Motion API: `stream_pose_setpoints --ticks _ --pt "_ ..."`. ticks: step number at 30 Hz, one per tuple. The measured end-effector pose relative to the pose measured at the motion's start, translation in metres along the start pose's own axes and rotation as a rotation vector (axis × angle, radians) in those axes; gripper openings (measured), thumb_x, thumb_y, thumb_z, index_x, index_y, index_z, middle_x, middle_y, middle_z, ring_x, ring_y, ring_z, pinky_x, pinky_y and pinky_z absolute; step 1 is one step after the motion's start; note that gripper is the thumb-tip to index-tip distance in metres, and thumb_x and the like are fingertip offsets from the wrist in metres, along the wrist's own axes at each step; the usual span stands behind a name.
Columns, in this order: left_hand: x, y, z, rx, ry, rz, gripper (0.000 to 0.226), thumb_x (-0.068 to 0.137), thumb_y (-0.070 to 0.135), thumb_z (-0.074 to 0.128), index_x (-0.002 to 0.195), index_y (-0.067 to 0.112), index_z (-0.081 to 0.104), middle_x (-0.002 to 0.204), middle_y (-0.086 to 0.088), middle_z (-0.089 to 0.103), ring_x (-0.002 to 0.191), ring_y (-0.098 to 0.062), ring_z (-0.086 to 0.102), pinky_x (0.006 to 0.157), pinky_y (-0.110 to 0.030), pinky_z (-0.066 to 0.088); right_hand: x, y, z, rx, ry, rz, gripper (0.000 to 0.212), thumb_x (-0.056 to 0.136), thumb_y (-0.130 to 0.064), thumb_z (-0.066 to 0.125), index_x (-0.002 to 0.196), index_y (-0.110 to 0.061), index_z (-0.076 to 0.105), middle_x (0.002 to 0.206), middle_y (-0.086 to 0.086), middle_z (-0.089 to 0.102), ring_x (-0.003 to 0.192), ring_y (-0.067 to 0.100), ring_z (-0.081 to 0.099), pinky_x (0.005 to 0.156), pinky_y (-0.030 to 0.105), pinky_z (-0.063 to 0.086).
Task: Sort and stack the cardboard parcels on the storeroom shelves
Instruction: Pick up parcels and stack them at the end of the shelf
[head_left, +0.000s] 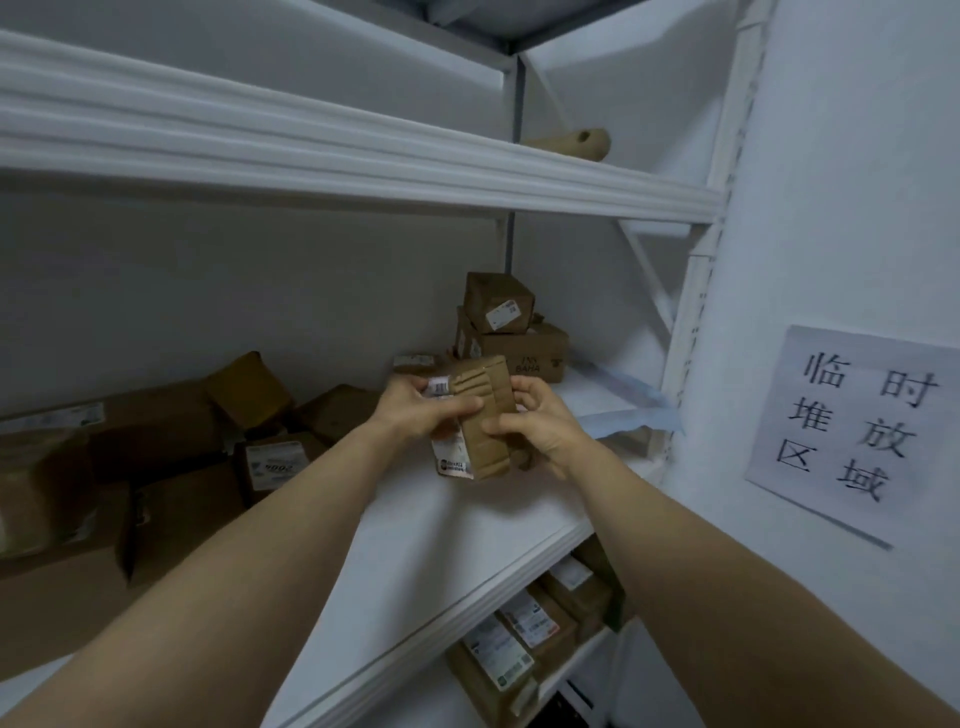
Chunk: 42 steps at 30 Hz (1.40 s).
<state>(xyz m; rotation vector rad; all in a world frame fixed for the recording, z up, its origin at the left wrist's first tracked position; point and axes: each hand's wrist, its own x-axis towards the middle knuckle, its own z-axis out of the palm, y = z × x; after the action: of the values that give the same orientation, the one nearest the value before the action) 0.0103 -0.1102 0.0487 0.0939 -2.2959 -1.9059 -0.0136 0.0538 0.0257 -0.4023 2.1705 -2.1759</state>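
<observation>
White paper sign (852, 426) stuck on the right-hand wall (857, 156), big black Chinese characters, sitting a bit crooked. Higher up there's a tan roll-looking thing (571, 144) lying on its side, dark hole near one end. Crumpled pale blue sheet (639, 415) lower down.

White metal shelf boards: at least 3; reference = middle shelf board (467, 519).

Brown cardboard parcels:
- above it: 1 held parcel (483, 447)
- at its back right: 2 stacked, small parcel (498, 301) on large parcel (524, 353)
- behind the held one: 1 flat parcel (413, 361)
- at its left end: heap (156, 426), at least 6; too dark for a firm count
- below it: at least 3 labelled parcels (519, 639)

Hands: 2, left hand (426, 410) and right hand (535, 421).

Tan tube-shaped item (571, 143), above it: 1.

White paper sign (852, 421), right of it: 1, with 6 printed characters.
</observation>
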Motion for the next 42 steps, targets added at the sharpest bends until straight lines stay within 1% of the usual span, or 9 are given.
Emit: stream_pose_setpoints --ticks 3,6,9,13,17,22,27,35,42 --pt "0.009 0.014 0.024 -0.151 0.120 -0.039 0.031 0.070 0.024 0.083 0.087 0.006 0.064 0.087 -0.010 0.066 0.067 -0.018 0.064 0.054 -0.026 0.056 -0.010 -0.009 -0.024 -0.125 0.044 -0.031 0.088 0.066 -0.004 0.085 0.139 -0.011 0.036 0.122 0.000 0.056 0.105 0.011 0.058 0.083 0.021 0.050" --pt "0.021 0.024 0.046 -0.266 0.101 -0.090 0.081 0.051 0.039 0.089 0.114 -0.001 0.058 0.088 -0.007 0.068 0.070 -0.017 0.067 0.049 -0.022 0.051 -0.011 -0.010 -0.047 -0.230 0.049 -0.020 0.110 0.062 -0.008 0.089 0.148 -0.020 0.021 0.124 -0.005 0.048 0.114 0.014 0.052 0.099 0.036 0.048" --pt "0.031 0.032 0.066 -0.299 0.069 -0.101 0.119 0.027 0.054 0.091 0.125 0.001 0.050 0.103 -0.011 0.068 0.083 -0.022 0.069 0.051 -0.027 0.055 0.001 -0.011 -0.070 -0.292 0.176 -0.053 0.087 0.065 -0.011 0.084 0.138 -0.019 0.036 0.117 -0.001 0.054 0.107 0.017 0.057 0.095 0.043 0.052" --pt "0.046 0.055 0.087 -0.264 0.021 -0.094 0.068 0.071 0.055 0.075 0.107 0.005 0.047 0.095 -0.017 0.064 0.069 -0.024 0.064 0.053 -0.028 0.053 0.029 -0.026 -0.108 -0.070 0.390 -0.028 0.051 0.082 -0.022 0.071 0.128 -0.011 0.050 0.109 0.010 0.065 0.090 0.023 0.066 0.071 0.035 0.058" --pt "0.091 0.067 0.109 -0.147 0.074 -0.106 0.054 0.088 0.048 0.060 0.126 0.012 0.049 0.108 -0.016 0.060 0.094 -0.030 0.063 0.085 -0.037 0.054 0.068 -0.034 -0.159 0.334 0.435 0.158 0.032 0.090 -0.040 0.056 0.105 -0.012 0.059 0.092 0.013 0.065 0.083 0.026 0.064 0.060 0.037 0.056" --pt "0.141 0.080 0.150 0.104 0.079 -0.042 0.026 0.093 0.031 0.056 0.106 0.009 0.057 0.071 -0.005 0.053 0.057 -0.017 0.051 0.049 -0.022 0.042 0.113 -0.034 -0.206 0.516 0.396 0.280 0.033 0.096 -0.034 0.046 0.080 -0.008 0.057 0.065 0.011 0.063 0.059 0.026 0.064 0.048 0.035 0.057" --pt "0.185 0.090 0.181 0.416 0.139 0.042 0.031 0.096 0.024 0.049 0.109 0.000 0.062 0.093 -0.014 0.063 0.082 -0.028 0.061 0.070 -0.032 0.046 0.167 -0.015 -0.230 0.555 0.350 0.346 0.035 0.096 -0.035 0.043 0.085 -0.007 0.060 0.058 0.011 0.065 0.058 0.026 0.065 0.053 0.033 0.059" --pt "0.221 0.102 0.194 1.124 0.120 0.197 0.030 0.089 0.008 0.046 0.111 0.014 0.065 0.115 -0.007 0.062 0.102 -0.024 0.058 0.090 -0.034 0.049 0.246 -0.001 -0.234 0.360 0.392 0.235 0.053 0.085 -0.036 0.068 0.124 -0.008 0.048 0.107 0.017 0.061 0.097 0.032 0.061 0.059 0.040 0.058" --pt "0.246 0.113 0.196 1.419 0.210 0.319 0.016 0.087 0.011 0.050 0.093 0.010 0.064 0.103 -0.009 0.062 0.103 -0.026 0.053 0.093 -0.033 0.040 0.294 0.006 -0.228 -0.413 0.446 0.114 0.085 0.076 -0.047 0.073 0.141 -0.010 0.034 0.134 0.019 0.049 0.119 0.037 0.052 0.096 0.045 0.049"
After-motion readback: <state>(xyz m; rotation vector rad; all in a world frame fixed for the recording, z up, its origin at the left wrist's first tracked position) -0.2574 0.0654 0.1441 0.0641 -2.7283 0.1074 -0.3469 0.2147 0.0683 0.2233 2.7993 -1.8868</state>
